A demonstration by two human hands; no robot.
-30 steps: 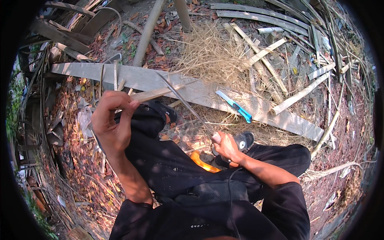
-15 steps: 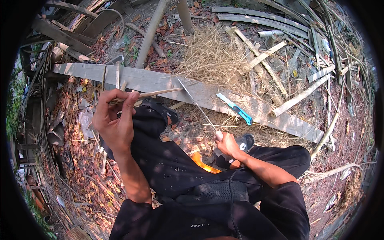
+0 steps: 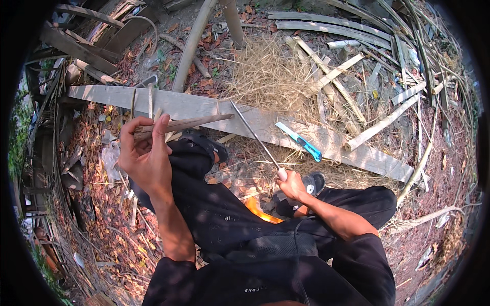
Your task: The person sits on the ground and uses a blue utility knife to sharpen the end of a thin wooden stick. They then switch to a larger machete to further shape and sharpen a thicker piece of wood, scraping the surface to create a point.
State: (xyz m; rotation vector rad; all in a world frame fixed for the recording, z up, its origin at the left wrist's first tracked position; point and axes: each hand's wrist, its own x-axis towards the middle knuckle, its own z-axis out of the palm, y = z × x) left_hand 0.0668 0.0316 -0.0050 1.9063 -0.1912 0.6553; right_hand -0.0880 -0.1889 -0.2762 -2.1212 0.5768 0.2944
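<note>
My left hand (image 3: 148, 153) pinches a tapered wooden strip (image 3: 199, 122) between thumb and fingers. The strip's narrow end points right, over the grey plank (image 3: 173, 102). In my right hand (image 3: 292, 184), closed round its handle, is a long thin knife (image 3: 258, 140), its blade slanting up and left. The knife's tip lies over the plank, near the strip's end; I cannot tell whether they touch. A blue-handled saw (image 3: 306, 146) with a pale blade rests on the plank, beyond my right hand and apart from it.
Dry shavings (image 3: 268, 71) are heaped behind the plank. Split bamboo pieces (image 3: 334, 76) and a bamboo pole (image 3: 377, 127) lie to the right. Wooden posts (image 3: 194, 46) stand at the far side. An orange object (image 3: 260, 210) sits between my legs, over leaf-strewn ground.
My left hand has turned the strip, so its broader face now shows. The knife has rolled slightly, and its tip has shifted a little to the right.
</note>
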